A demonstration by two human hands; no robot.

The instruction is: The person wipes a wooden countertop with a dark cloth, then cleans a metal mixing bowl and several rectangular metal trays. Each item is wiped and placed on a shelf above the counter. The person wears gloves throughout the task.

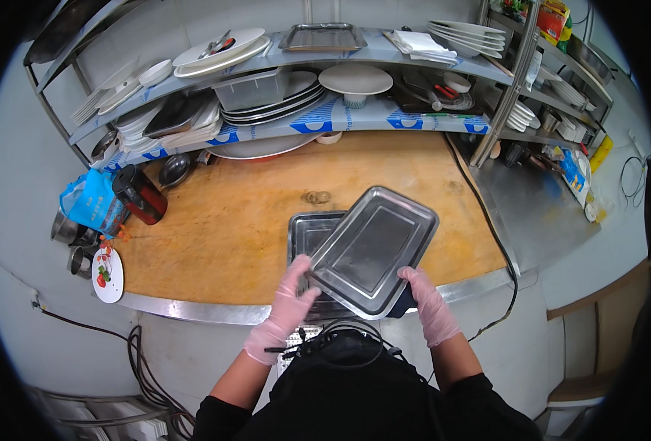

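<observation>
A rectangular stainless steel tray (pixel 377 251) is tilted and turned at an angle above the wooden worktop. My right hand (pixel 427 303), in a pink disposable glove, grips its right edge with the thumb on top. Dark cloth (pixel 404 302) shows under that edge, beside the hand. Also gloved in pink, my left hand (pixel 291 300) is at the tray's left corner, thumb and fingers apart; whether it bears on the rim is unclear. Beneath the tilted tray, a second metal tray (pixel 309 231) lies near the front edge of the worktop, partly covered.
A red-and-black jug (pixel 139 194), a blue bag (pixel 94 201) and a white plate with red garnish (pixel 108 275) stand at left. Behind, a steel shelf (pixel 358 118) carries plates and a plastic tub (pixel 251 88). A black cable (pixel 482 204) runs down the worktop's right side.
</observation>
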